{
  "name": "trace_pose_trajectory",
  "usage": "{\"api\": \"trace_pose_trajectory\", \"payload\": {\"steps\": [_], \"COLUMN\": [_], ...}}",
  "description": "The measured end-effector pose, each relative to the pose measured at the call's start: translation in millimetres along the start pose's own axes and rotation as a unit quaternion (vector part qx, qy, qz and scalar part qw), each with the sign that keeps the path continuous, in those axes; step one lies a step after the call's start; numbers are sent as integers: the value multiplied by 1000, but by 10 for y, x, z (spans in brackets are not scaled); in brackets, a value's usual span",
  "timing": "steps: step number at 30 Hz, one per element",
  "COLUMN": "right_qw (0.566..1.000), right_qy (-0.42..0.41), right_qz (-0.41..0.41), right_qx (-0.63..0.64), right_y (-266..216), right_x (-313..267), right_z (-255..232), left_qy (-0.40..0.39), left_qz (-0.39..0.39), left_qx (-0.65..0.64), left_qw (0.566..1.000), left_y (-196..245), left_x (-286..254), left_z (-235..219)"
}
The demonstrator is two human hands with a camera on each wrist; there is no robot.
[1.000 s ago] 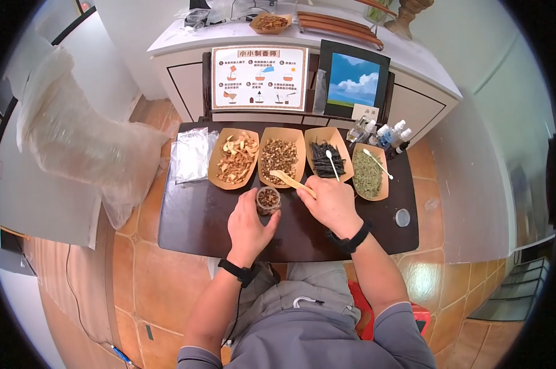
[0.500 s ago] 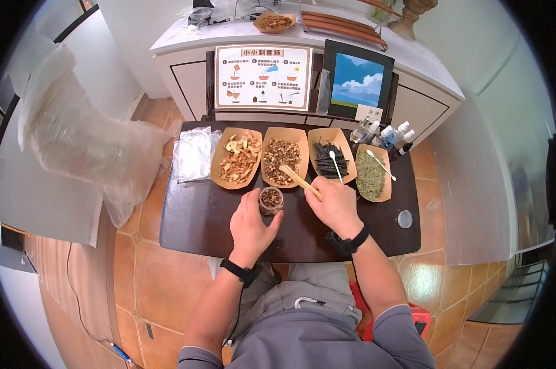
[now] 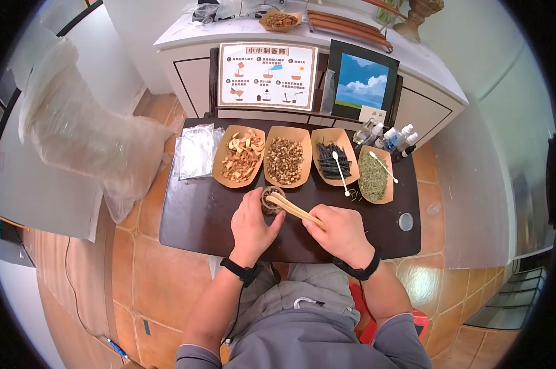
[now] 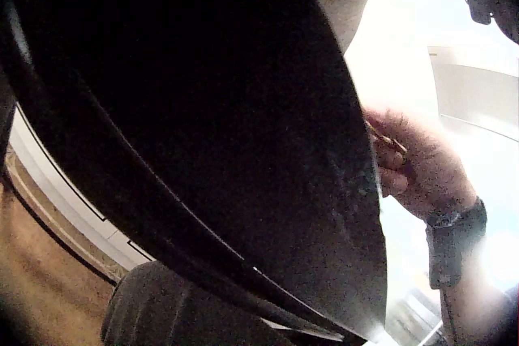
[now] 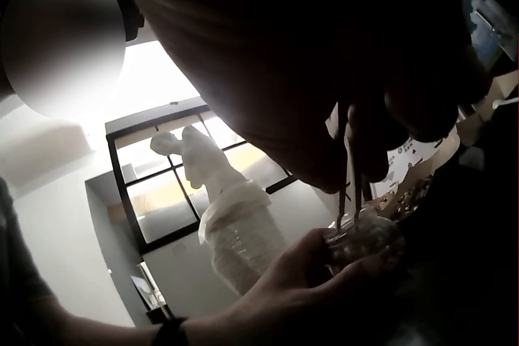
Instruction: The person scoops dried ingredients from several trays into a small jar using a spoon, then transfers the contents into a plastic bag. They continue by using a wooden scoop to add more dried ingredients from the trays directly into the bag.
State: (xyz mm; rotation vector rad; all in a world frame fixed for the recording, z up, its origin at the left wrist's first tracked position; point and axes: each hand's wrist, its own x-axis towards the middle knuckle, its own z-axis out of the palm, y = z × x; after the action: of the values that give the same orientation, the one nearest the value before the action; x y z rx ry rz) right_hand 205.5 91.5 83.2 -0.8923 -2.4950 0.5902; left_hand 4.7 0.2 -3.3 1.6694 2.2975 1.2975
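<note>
In the head view, the left hand [image 3: 253, 226] curves its fingers and thumb round a small clear jar [image 3: 269, 209] with brown bits inside, standing on the dark table. The right hand [image 3: 342, 232] grips wooden tongs [image 3: 299, 212], whose tips are at the jar's mouth. From the right wrist view, the tong tips reach into the clear jar [image 5: 369, 244], held by the left hand [image 5: 296, 281]. Beyond the jar is a paper tray [image 3: 307, 175] of small brown pieces. In the left wrist view the right hand [image 4: 430, 167] shows past a dark shape; the jar is hidden there.
Paper trays hold pale slices [image 3: 244, 157], dark strips [image 3: 333, 161] and green dried herb [image 3: 373, 178]; white spoons lie on two. Silver packets [image 3: 195, 150] lie at left, spray bottles [image 3: 391, 138] at back right. A round clear lid [image 3: 406, 221] lies on the right of the dark table [image 3: 228, 215].
The tongs have moved from the tray of brown pieces back to the jar's mouth, the right hand shifting nearer the body and rightward. The left hand stays round the jar.
</note>
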Motion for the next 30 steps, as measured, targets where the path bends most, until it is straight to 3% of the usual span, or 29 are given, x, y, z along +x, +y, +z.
{"api": "trace_pose_trajectory", "payload": {"steps": [13, 15, 19, 23, 25, 28, 30], "right_qw": [994, 987, 973, 968, 979, 987, 987], "right_qy": [73, 102, 152, 140, 66, 42, 77], "right_qz": [78, 85, 52, 55, 88, 75, 61], "right_qx": [4, -95, -168, -200, -174, -132, -127], "right_y": [232, 367, 494, 502, 395, 337, 361], "right_x": [218, 281, 437, 494, 472, 444, 488], "right_z": [-74, 13, 165, 271, 230, 156, 138], "left_qy": [-1, -1, -9, -6, 1, -2, -3], "left_qz": [-9, -9, -16, -13, -10, -7, -8], "left_qx": [3, 4, 7, 4, 5, 8, 7], "left_qw": [1000, 1000, 1000, 1000, 1000, 1000, 1000], "left_y": [12, 29, 23, 12, 0, 7, 5], "left_x": [-2, 1, 7, -2, -9, -6, -3], "left_z": [-15, -13, -10, -3, -2, 6, 1]}}
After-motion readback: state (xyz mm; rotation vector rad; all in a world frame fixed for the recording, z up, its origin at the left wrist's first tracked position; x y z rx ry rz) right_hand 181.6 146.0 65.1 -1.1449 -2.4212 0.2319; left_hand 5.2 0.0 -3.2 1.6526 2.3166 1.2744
